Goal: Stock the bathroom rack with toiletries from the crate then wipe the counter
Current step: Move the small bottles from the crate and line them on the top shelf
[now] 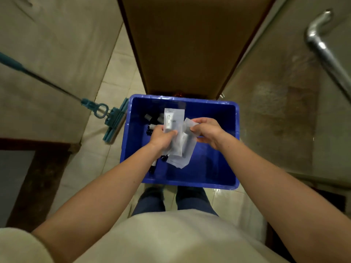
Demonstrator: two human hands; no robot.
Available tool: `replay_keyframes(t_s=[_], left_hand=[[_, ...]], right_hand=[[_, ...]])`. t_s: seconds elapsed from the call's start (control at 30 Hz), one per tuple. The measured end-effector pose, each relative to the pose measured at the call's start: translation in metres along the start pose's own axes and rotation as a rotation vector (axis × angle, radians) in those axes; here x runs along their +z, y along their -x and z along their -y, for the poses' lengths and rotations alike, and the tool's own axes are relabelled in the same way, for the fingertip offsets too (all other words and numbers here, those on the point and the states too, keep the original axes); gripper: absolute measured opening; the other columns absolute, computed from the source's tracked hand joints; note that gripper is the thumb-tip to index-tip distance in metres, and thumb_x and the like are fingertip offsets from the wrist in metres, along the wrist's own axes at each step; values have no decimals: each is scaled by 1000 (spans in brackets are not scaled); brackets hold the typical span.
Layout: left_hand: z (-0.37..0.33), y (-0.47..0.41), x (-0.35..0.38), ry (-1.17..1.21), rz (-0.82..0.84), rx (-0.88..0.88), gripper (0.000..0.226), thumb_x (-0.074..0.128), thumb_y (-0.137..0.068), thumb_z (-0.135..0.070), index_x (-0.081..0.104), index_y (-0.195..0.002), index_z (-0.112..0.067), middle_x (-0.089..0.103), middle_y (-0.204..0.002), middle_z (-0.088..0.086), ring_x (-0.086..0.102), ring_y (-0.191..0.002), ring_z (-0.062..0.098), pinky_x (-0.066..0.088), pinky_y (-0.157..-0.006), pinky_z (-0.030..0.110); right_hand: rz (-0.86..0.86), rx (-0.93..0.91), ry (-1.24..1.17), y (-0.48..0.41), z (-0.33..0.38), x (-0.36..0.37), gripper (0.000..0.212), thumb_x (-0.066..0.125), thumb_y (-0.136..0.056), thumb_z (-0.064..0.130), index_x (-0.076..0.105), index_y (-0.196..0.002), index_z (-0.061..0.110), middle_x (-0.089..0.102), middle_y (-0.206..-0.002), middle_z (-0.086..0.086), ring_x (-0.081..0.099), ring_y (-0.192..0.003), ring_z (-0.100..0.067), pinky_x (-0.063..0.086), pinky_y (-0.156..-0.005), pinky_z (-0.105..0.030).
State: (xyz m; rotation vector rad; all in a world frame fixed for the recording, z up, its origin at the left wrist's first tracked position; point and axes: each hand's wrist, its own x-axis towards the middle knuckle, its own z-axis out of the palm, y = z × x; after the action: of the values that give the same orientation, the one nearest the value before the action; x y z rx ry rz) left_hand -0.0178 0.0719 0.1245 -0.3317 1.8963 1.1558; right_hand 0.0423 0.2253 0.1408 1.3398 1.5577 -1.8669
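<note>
1. Blue crate (234, 149) on tiled floor (114, 73), near rim just ahead of legs in dark trousers (190, 200).
2. Left grip (161, 138) above crate's left-centre, fingers curled round a clear sachet packet (173, 120) with a white tube inside. Packet roughly upright, top end toward crate's far wall.
3. Right grip (207, 131) above crate's centre-right, thumb and fingertips pinching a second clear packet (187, 124) by its upper edge, just beside the left one and overlapping it.
4. More clear packets (180, 160) fanned below both grips over crate's near half. Cannot tell whether hanging from the grips or lying on crate's bottom.
5. Small dark bottles (152, 118) with grey caps inside crate near its left wall, partly hidden under left grip. A few more dark ones closer to near-left corner, too blurred to name.
6. Teal flat mop (114, 120) just outside crate's left wall, head on floor, pole slanting away to upper left.
7. Brown door panel (186, 44) standing just beyond crate's far wall.
8. Metal handle bar (322, 50) well apart from crate, off past its right wall, on a glassy pane.
</note>
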Motion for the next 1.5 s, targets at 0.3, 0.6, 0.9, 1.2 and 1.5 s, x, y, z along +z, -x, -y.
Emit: replay_keyframes(t_s=[0.3, 0.6, 0.9, 1.2, 1.5], left_hand=[[-22, 31, 7, -218, 245, 130, 44, 68, -88, -24, 51, -127, -14, 63, -118, 4, 61, -105, 19, 52, -88, 38], [-38, 72, 25, -365, 426, 289, 38, 73, -84, -24, 60, -119, -14, 68, -112, 5, 64, -103, 23, 53, -92, 45], [-48, 127, 57, -490, 705, 469, 38, 64, -90, -17, 53, -126, -12, 64, -120, 7, 62, -109, 23, 50, -98, 47], [-37, 200, 121, -573, 928, 595, 49, 65, -89, -20, 41, -131, -14, 59, -122, 3, 60, -110, 19, 52, -96, 42], [14, 295, 206, -667, 1078, 741, 38, 64, -88, -12, 50, -123, -5, 63, -106, 8, 61, -81, 12, 46, -45, 13]], right_hand=[[-313, -73, -342, 58, -21, -10, 31, 60, -91, 4, 58, -119, 16, 63, -107, -7, 62, -89, -19, 51, -60, -29], [-312, -132, -578, 137, -46, -11, 37, 48, -87, -1, 56, -122, 6, 67, -114, -18, 66, -104, -32, 55, -91, -50], [-579, -300, -607, 209, -83, -17, 40, 56, -82, -10, 65, -100, 25, 72, -96, -1, 69, -91, -19, 60, -69, -36], [-931, -377, -729, 287, -137, -54, 37, 68, -85, 7, 61, -119, 20, 71, -105, 0, 70, -93, -19, 59, -70, -38], [-1137, -467, -868, 381, -221, -90, 44, 59, -84, -3, 57, -123, 17, 69, -111, -4, 68, -99, -22, 58, -78, -38]])
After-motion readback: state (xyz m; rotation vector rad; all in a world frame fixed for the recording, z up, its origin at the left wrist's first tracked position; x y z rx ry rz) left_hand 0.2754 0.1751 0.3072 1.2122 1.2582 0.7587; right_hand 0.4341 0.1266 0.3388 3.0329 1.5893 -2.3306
